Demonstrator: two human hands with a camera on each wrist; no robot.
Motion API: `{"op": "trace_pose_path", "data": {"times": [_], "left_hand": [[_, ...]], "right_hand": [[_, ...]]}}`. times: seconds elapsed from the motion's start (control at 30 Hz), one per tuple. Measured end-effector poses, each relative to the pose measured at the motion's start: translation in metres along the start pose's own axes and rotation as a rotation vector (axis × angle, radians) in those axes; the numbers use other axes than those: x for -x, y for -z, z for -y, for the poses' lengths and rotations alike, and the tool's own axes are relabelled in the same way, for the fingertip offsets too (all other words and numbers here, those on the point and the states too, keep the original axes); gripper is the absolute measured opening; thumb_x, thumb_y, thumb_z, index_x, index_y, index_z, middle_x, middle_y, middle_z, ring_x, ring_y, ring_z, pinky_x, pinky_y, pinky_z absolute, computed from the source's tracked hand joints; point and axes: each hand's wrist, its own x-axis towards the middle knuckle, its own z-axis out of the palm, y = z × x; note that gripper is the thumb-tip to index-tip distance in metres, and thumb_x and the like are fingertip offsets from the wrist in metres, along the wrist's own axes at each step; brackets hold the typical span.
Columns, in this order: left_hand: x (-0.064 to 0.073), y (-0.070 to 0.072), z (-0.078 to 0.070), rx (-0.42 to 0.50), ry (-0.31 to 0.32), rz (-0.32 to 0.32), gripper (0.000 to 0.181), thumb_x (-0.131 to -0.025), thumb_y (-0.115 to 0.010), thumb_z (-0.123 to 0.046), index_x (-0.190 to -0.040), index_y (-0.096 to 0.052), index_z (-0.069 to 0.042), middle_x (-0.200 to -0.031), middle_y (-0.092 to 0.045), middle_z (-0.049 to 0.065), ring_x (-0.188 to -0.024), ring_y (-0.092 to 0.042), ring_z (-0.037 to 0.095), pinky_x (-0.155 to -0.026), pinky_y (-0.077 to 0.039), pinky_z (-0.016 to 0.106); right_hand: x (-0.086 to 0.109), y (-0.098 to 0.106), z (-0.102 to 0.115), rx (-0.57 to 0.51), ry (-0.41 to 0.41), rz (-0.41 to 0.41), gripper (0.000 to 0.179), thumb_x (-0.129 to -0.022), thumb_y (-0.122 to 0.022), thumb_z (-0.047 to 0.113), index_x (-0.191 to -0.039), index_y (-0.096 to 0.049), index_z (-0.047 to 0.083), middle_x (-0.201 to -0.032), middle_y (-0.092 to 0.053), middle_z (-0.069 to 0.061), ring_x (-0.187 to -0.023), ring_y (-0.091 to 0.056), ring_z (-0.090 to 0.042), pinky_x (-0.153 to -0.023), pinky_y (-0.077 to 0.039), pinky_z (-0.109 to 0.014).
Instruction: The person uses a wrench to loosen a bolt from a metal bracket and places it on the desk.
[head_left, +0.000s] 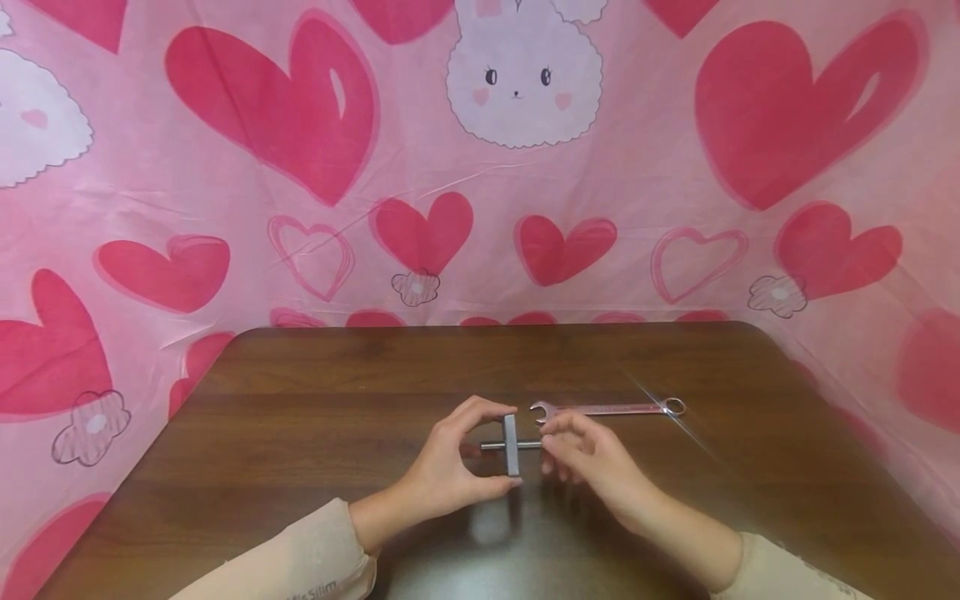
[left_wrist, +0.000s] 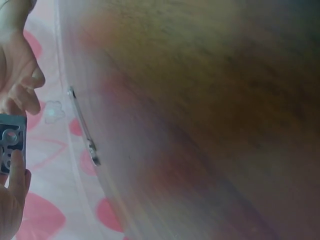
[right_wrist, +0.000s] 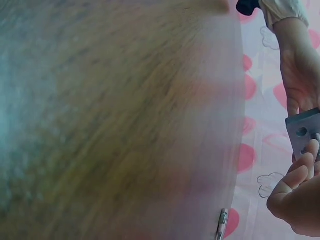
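Note:
My left hand (head_left: 442, 467) grips a grey metal plate (head_left: 512, 450) by its upper and lower edges, thumb below and fingers above. The plate stands upright over the table; holes show in its face in both wrist views. A thin, bolt-like metal rod (head_left: 492, 446) passes through it and sticks out on both sides. At the rod's right end, the fingertips of my right hand (head_left: 600, 462) pinch it, hiding that tip. In the right wrist view, the plate (right_wrist: 298, 131) lies between both hands.
A combination wrench (head_left: 615, 409) lies on the brown wooden table (head_left: 337, 367) just behind my right hand, its open end toward the left. A pink cloth (head_left: 480, 175) with hearts hangs behind the table and along its sides.

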Motion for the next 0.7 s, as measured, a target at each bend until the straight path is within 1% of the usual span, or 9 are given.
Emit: {"op": "trace_pose_path", "data": {"times": [0.1, 0.23, 0.3, 0.33, 0.37, 0.47, 0.53, 0.57, 0.7], "left_hand": [[0.0002, -0.0006, -0.0007, 0.013, -0.008, 0.006, 0.067, -0.069, -0.089, -0.009, -0.129, -0.06, -0.017, -0.118, -0.062, 0.008, -0.11, -0.06, 0.015, -0.074, -0.064, 0.034], [-0.0002, -0.0014, -0.0023, 0.045, 0.0, 0.016, 0.069, -0.068, -0.089, -0.005, -0.129, -0.06, -0.017, -0.119, -0.061, 0.007, -0.113, -0.059, 0.015, -0.075, -0.064, 0.038], [-0.0005, -0.0012, -0.0026, 0.062, 0.015, 0.018, 0.07, -0.067, -0.089, -0.004, -0.129, -0.06, -0.018, -0.119, -0.061, 0.006, -0.113, -0.059, 0.015, -0.076, -0.064, 0.039], [-0.0006, -0.0009, -0.0027, 0.062, 0.015, 0.016, 0.07, -0.067, -0.089, -0.004, -0.129, -0.06, -0.018, -0.119, -0.061, 0.007, -0.112, -0.059, 0.015, -0.076, -0.064, 0.04], [-0.0007, -0.0005, -0.0025, 0.06, 0.015, 0.014, 0.07, -0.067, -0.089, -0.004, -0.129, -0.06, -0.018, -0.119, -0.061, 0.007, -0.112, -0.06, 0.015, -0.076, -0.064, 0.039], [-0.0005, 0.0009, -0.001, 0.041, 0.005, 0.007, 0.068, -0.068, -0.089, -0.006, -0.128, -0.06, -0.017, -0.118, -0.061, 0.009, -0.11, -0.061, 0.016, -0.075, -0.064, 0.038], [-0.0005, 0.0017, -0.0003, 0.024, -0.008, 0.002, 0.066, -0.069, -0.089, -0.008, -0.128, -0.06, -0.016, -0.118, -0.062, 0.012, -0.109, -0.061, 0.016, -0.075, -0.064, 0.038], [-0.0005, 0.0019, -0.0001, 0.023, -0.008, 0.003, 0.066, -0.069, -0.089, -0.008, -0.128, -0.06, -0.016, -0.118, -0.062, 0.012, -0.109, -0.061, 0.016, -0.075, -0.064, 0.038], [-0.0002, 0.0018, -0.0001, 0.034, -0.006, 0.009, 0.067, -0.069, -0.089, -0.007, -0.129, -0.06, -0.016, -0.119, -0.061, 0.013, -0.11, -0.061, 0.016, -0.075, -0.064, 0.037]], "right_hand": [[-0.0002, -0.0002, 0.0005, -0.015, 0.002, -0.017, 0.019, -0.1, -0.058, 0.023, -0.107, -0.058, 0.006, -0.073, -0.066, 0.004, -0.065, -0.055, -0.008, -0.058, -0.047, -0.022], [0.0007, -0.0012, 0.0024, -0.024, -0.005, -0.047, 0.025, -0.099, -0.059, 0.022, -0.107, -0.056, -0.002, -0.072, -0.066, 0.006, -0.065, -0.055, -0.008, -0.058, -0.046, -0.021], [0.0012, -0.0016, 0.0035, -0.014, -0.009, -0.063, 0.028, -0.097, -0.062, 0.019, -0.11, -0.055, -0.004, -0.079, -0.068, 0.006, -0.069, -0.059, -0.009, -0.06, -0.048, -0.022], [0.0015, -0.0016, 0.0036, -0.007, -0.002, -0.066, 0.029, -0.095, -0.064, 0.017, -0.112, -0.054, -0.005, -0.086, -0.069, 0.003, -0.073, -0.061, -0.01, -0.063, -0.051, -0.023], [0.0018, -0.0017, 0.0035, 0.004, 0.009, -0.068, 0.03, -0.094, -0.066, 0.015, -0.114, -0.054, -0.005, -0.093, -0.07, -0.001, -0.076, -0.062, -0.011, -0.066, -0.052, -0.024], [0.0031, -0.002, 0.0038, 0.03, 0.056, -0.066, 0.034, -0.09, -0.069, 0.008, -0.117, -0.054, -0.006, -0.107, -0.067, -0.004, -0.083, -0.064, -0.013, -0.073, -0.055, -0.027], [0.0032, -0.0021, 0.0037, 0.031, 0.083, -0.056, 0.035, -0.088, -0.07, 0.006, -0.117, -0.054, -0.007, -0.111, -0.065, -0.008, -0.083, -0.063, -0.013, -0.074, -0.056, -0.026], [0.0032, -0.0021, 0.0039, 0.028, 0.087, -0.05, 0.035, -0.088, -0.07, 0.006, -0.117, -0.054, -0.007, -0.11, -0.065, -0.007, -0.083, -0.063, -0.014, -0.074, -0.056, -0.027], [0.0018, -0.0004, 0.0031, 0.036, 0.05, -0.029, 0.036, -0.092, -0.068, 0.013, -0.118, -0.053, -0.006, -0.104, -0.067, -0.003, -0.079, -0.062, -0.015, -0.068, -0.054, -0.027]]}}
